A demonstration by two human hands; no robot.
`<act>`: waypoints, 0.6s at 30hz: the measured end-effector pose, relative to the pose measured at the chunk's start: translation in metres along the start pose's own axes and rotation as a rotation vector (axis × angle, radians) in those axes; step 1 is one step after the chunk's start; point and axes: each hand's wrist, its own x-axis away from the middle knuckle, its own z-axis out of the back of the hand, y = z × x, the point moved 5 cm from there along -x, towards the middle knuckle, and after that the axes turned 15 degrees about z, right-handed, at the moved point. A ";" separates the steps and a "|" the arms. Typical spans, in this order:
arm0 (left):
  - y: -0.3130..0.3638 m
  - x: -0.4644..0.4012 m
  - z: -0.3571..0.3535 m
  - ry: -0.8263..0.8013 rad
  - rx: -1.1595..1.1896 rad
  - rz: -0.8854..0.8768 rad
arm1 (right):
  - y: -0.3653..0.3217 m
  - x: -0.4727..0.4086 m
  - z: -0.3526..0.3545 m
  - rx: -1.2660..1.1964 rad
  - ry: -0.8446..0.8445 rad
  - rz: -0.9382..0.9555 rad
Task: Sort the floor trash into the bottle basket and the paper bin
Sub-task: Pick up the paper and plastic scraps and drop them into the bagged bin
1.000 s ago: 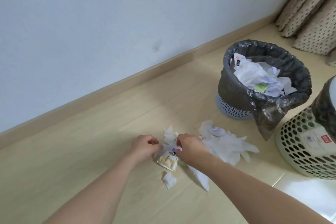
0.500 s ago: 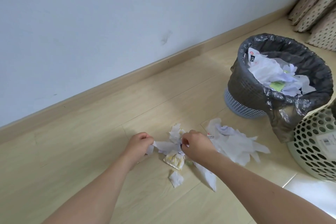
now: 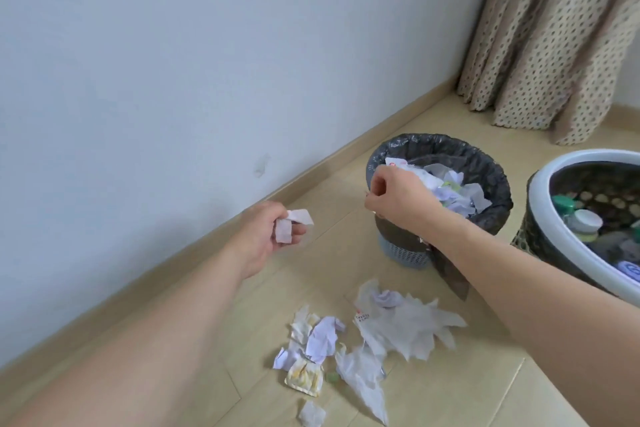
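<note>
Torn white paper scraps (image 3: 398, 326) lie scattered on the wood floor near the bottom centre, with a yellowish wrapper (image 3: 304, 378) among them. My left hand (image 3: 270, 239) is raised above the floor, left of the bin, and pinches a small white paper scrap (image 3: 292, 224). My right hand (image 3: 398, 198) hovers over the near left rim of the paper bin (image 3: 436, 144), fingers curled closed, with nothing visible in it. The bin is lined with a black bag and heaped with paper. The bottle basket (image 3: 550, 173) stands at the right edge and holds bottles (image 3: 585, 220).
A white wall with a wooden baseboard (image 3: 194, 243) runs diagonally behind the bin. Dotted beige curtains (image 3: 554, 45) hang in the far right corner. Both containers stand close together on the light wood floor.
Both hands have lifted off the floor pile. The left came up with a paper scrap, and the right swung over the paper bin. The view has tilted up and to the right.
</note>
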 end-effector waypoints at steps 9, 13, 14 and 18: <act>0.110 0.001 -0.153 -0.058 -0.397 -0.313 | 0.091 -0.006 0.076 0.237 0.207 -0.165; 0.089 -0.031 -0.200 0.063 -0.619 -0.375 | 0.124 -0.003 0.054 0.257 -0.011 -0.285; 0.078 -0.039 -0.207 0.116 -0.731 -0.395 | 0.127 0.000 0.048 0.277 -0.081 -0.307; 0.036 -0.062 -0.228 0.295 -1.506 -0.522 | 0.131 0.011 0.050 0.329 -0.104 -0.284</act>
